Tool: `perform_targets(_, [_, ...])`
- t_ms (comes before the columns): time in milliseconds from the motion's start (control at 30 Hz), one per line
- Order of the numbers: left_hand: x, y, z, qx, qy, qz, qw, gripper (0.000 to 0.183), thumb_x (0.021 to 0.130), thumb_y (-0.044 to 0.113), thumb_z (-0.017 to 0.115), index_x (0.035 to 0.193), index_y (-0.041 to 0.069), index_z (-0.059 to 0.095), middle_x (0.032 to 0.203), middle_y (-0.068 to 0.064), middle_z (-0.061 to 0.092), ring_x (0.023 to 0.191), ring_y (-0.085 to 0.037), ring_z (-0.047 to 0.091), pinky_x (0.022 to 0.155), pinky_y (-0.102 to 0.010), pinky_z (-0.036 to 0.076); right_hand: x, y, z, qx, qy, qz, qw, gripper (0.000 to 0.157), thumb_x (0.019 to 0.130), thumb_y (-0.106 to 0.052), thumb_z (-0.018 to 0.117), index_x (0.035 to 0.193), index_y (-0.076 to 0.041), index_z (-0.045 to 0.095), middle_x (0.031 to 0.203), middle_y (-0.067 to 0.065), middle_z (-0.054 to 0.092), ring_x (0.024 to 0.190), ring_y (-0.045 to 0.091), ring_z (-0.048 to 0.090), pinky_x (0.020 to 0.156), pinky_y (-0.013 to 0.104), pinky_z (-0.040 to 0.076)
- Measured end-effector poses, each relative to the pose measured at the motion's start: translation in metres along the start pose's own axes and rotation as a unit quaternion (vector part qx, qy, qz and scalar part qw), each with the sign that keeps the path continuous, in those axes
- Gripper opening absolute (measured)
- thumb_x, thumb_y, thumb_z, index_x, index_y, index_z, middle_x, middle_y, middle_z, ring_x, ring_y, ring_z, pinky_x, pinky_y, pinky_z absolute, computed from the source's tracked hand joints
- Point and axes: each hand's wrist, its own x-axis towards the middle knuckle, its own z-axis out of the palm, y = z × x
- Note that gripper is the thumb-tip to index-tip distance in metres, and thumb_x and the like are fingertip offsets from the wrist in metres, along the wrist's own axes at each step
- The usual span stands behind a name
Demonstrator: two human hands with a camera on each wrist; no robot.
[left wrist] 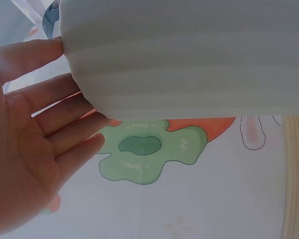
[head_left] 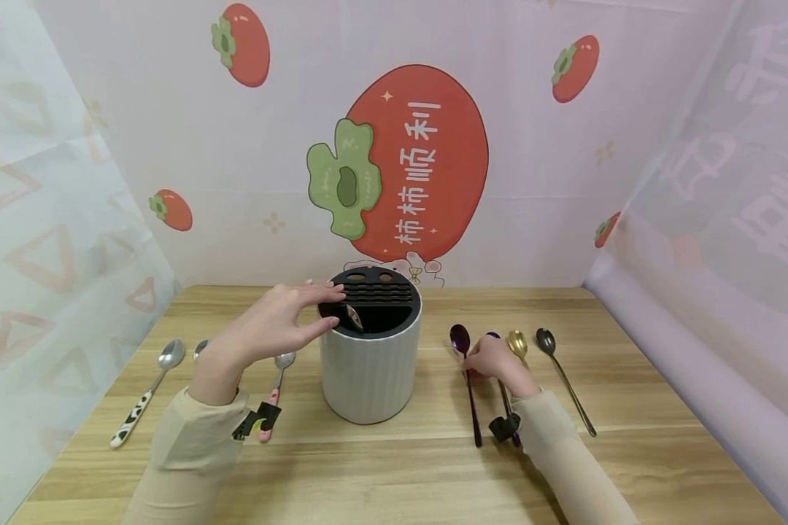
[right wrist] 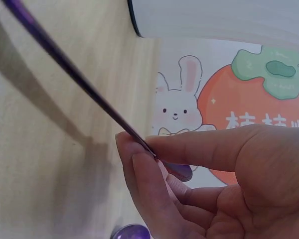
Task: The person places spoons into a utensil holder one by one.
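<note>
Running in over the near side of the tabletop, two pale sleeves are cut off by the head view. Toward the right edge, the right hand pinches the handle of a purple spoon between thumb and fingers. A dark spoon lies beneath that hand, with a gold spoon and a black spoon nearer the right edge. Toward the left edge lie a spotted spoon and a pink-handled spoon. Between these groups stands a white holder; the left hand, fingers extended and grasping nothing, is at its left rim.

Picking up the purple spoon seems the step in hand; the next move likely calls for a firm pinch and a lift clear of the dark spoon.

A printed backdrop rises behind the far edge. The left arm hides most of another spoon, the right arm most of the gold one's handle. A shiny piece in the holder's opening is hard to identify.
</note>
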Motion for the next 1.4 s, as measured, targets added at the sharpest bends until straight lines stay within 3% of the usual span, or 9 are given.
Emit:
perform_targets(67, [0.000, 0.000, 0.001, 0.001, 0.001, 0.002, 1.0000, 0.038, 0.091, 0.029, 0.062, 0.124, 0.011, 0.063, 0.131, -0.005, 0.060, 0.126, -0.032, 0.051, 0.108, -0.048, 0.036, -0.001, -0.001, -0.001, 0.006, 0.002, 0.002, 1.000, 0.024, 0.083, -0.013, 0.069, 0.062, -0.001, 0.068, 0.056, 0.002, 0.063, 0.052, 0.011, 0.057, 0.052, 0.023, 0.047])
perform_targets(267, [-0.001, 0.000, 0.001, -0.001, 0.004, 0.008, 1.0000, 0.038, 0.090, 0.028, 0.063, 0.124, 0.009, 0.063, 0.131, -0.005, 0.060, 0.125, -0.032, 0.051, 0.109, -0.047, 0.035, -0.006, -0.005, -0.005, 0.066, -0.003, -0.001, 0.998, 0.014, 0.086, -0.005, 0.064, 0.082, 0.007, 0.069, 0.074, 0.012, 0.069, 0.060, 0.016, 0.066, 0.062, 0.030, 0.058])
perform_targets(367, [-0.001, 0.000, 0.001, 0.000, 0.005, 0.010, 0.9999, 0.039, 0.090, 0.028, 0.063, 0.124, 0.009, 0.063, 0.130, -0.006, 0.060, 0.125, -0.032, 0.052, 0.109, -0.047, 0.035, -0.008, -0.009, -0.008, 0.066, 0.003, -0.008, 0.998, 0.013, 0.087, -0.005, 0.063, 0.086, 0.007, 0.068, 0.078, 0.014, 0.069, 0.062, 0.016, 0.066, 0.064, 0.031, 0.058])
perform_targets(667, [-0.001, 0.000, 0.001, 0.000, 0.008, 0.011, 0.9999, 0.039, 0.090, 0.028, 0.063, 0.125, 0.009, 0.063, 0.130, -0.006, 0.060, 0.125, -0.032, 0.051, 0.109, -0.046, 0.035, -0.017, -0.019, -0.019, 0.053, 0.035, -0.038, 0.997, 0.016, 0.088, -0.009, 0.063, 0.084, 0.005, 0.066, 0.073, 0.011, 0.069, 0.068, 0.026, 0.070, 0.064, 0.032, 0.058])
perform_targets(1167, [-0.001, -0.001, 0.001, 0.006, 0.011, 0.012, 0.9999, 0.039, 0.090, 0.028, 0.063, 0.125, 0.010, 0.063, 0.131, -0.005, 0.060, 0.124, -0.030, 0.053, 0.107, -0.047, 0.038, -0.029, -0.036, -0.034, 0.051, 0.064, -0.060, 0.995, 0.015, 0.089, -0.013, 0.064, 0.084, 0.001, 0.064, 0.075, 0.008, 0.070, 0.064, 0.015, 0.068, 0.060, 0.028, 0.056])
perform_targets(1400, [-0.001, -0.001, 0.001, 0.003, 0.006, 0.008, 0.9999, 0.040, 0.091, 0.029, 0.063, 0.125, 0.010, 0.062, 0.131, -0.005, 0.059, 0.125, -0.030, 0.053, 0.108, -0.047, 0.036, -0.037, -0.045, -0.041, 0.078, 0.073, -0.072, 0.992, 0.014, 0.089, -0.010, 0.063, 0.086, 0.004, 0.063, 0.075, 0.010, 0.070, 0.065, 0.016, 0.068, 0.061, 0.026, 0.057])
